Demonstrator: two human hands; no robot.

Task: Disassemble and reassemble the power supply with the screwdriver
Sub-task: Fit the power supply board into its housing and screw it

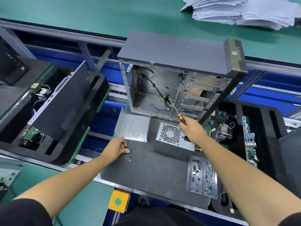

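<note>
On the grey mat, power supply (174,141) sat outside the case (179,82). Right hand (193,130) gripped screwdriver (178,113); left hand (116,148) pinched at loose screws (128,158) — tiny, unboxed, likely to scatter or get lost.

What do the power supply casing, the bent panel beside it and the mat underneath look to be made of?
Power supply: looks like bare sheet metal, dull grey, with a punched honeycomb fan grille. Bent panel: thin folded sheet metal, matte silver with a speckled sheen. Mat: dark grey, non-reflective, probably foam or rubber; hard to tell which.
</note>
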